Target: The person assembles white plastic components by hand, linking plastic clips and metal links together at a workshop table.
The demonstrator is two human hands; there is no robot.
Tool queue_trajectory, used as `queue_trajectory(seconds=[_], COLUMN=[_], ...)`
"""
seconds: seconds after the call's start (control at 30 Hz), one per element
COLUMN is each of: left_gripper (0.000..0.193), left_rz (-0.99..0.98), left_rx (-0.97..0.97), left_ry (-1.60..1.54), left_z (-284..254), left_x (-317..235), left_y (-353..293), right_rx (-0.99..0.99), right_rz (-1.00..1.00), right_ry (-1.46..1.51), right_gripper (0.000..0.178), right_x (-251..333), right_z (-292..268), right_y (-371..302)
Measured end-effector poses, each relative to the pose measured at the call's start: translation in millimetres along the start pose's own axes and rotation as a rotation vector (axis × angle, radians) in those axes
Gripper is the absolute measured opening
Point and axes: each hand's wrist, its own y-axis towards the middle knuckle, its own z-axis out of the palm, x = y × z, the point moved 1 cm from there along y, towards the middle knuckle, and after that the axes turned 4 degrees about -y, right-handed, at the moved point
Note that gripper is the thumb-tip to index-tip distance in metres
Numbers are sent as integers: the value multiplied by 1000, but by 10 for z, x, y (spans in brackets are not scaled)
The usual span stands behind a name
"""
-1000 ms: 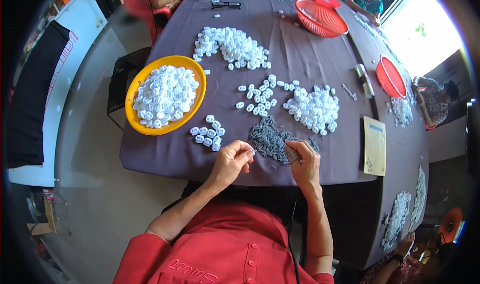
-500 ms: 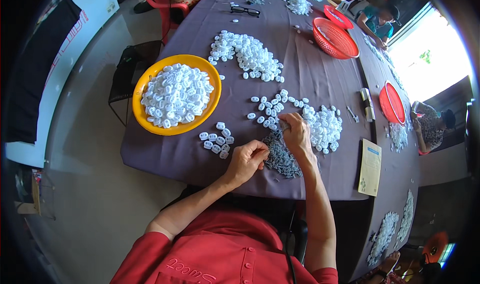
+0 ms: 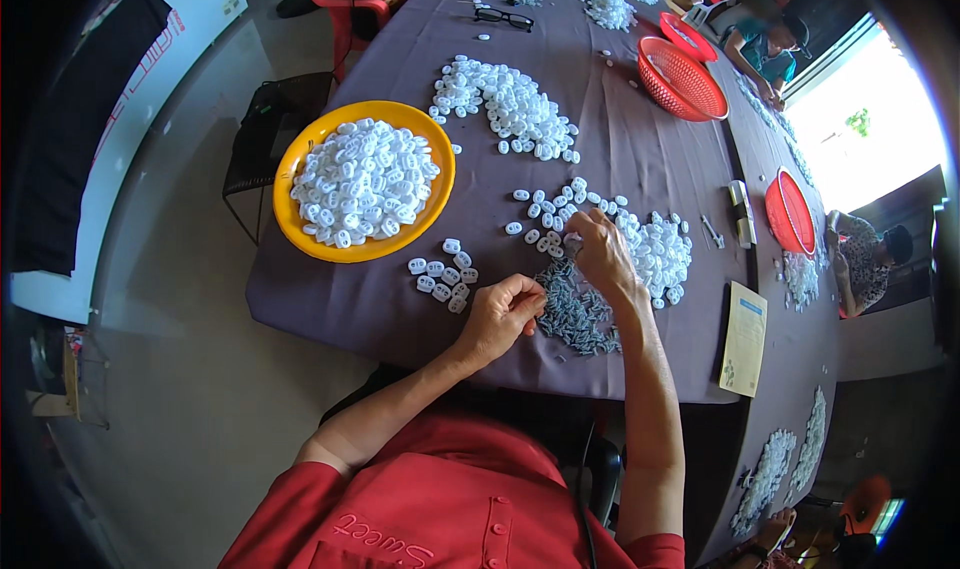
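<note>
My left hand [image 3: 506, 319] rests at the left side of a heap of small grey screw-like pieces [image 3: 577, 314]. Its thumb and forefinger are pinched together, and what lies between them is too small to name. Over the far edge of that heap, my right hand [image 3: 606, 254] has its fingers bent inward and closed. A pale bit shows at its fingertips, but its kind cannot be told. Loose white oval plastic pieces [image 3: 548, 209] with dark holes lie just beyond that hand. A denser pile of white ovals [image 3: 660, 254] sits to its right, and a small group [image 3: 443, 274] lies left of my left hand.
A yellow bowl [image 3: 284, 209] heaped with white ovals stands at the left table edge. Farther off lie another white pile [image 3: 520, 109], black-framed glasses [image 3: 505, 18] and red baskets [image 3: 690, 94]. A yellowish paper sheet [image 3: 742, 339] lies at right. Other people sit around the tables.
The whole view has shifted slightly. My right hand has moved a little farther away, toward the loose white ovals. The left hand keeps its pinch beside the grey heap.
</note>
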Motion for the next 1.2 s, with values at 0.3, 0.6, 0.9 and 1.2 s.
queue_trajectory(seconds=[0.3, 0.6, 0.9, 1.2], left_gripper=[9, 11, 11, 10], left_rz=[-12, -7, -64, -88], left_rx=[14, 71, 58, 70], left_ry=[-76, -256, -288, -289], left_z=[-35, 128, 108, 237], left_x=[68, -201, -146, -109], left_y=[6, -1, -59, -112], right_rx=[-201, -54, -42, -203], right_rz=[178, 365, 334, 368], right_ry=[378, 1173, 1317, 1377], right_gripper=[11, 12, 24, 16], right_x=[197, 436, 551, 486], right_z=[-155, -88, -48, 34], right_y=[-418, -970, -1158, -1277])
